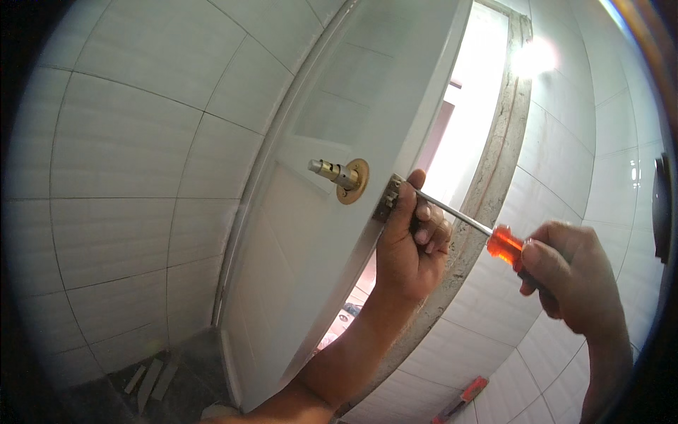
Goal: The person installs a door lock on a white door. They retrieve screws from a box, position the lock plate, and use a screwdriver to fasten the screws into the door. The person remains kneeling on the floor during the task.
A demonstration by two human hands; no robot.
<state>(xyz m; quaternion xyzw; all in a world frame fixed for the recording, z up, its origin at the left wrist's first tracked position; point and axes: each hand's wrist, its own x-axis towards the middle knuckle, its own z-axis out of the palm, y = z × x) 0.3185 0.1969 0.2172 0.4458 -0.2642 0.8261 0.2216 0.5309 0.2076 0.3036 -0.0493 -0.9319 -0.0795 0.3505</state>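
Note:
A white door (275, 283) stands ajar before me, with a metal latch plate (386, 201) set in its edge. My left hand (417, 244) is at that plate, its fingers curled and its thumb and forefinger closed about the screwdriver's tip. Whatever they pinch there is hidden. Gripped in my right hand (575, 272) is a screwdriver (503, 244) with a clear orange handle; its long shaft slants left and up to the latch plate. On the door's face, a brass rose (361, 182) carries a bare knob spindle (326, 169) that sticks out to the left.
Rough, bare cement edges the doorway (487, 191), with bright light beyond. White tiled walls (127, 134) flank it. A red-ended tool (467, 396) lies low on the right. Narrow strips (148, 381) lie on the dark floor at lower left. Something black (662, 208) is at the far right.

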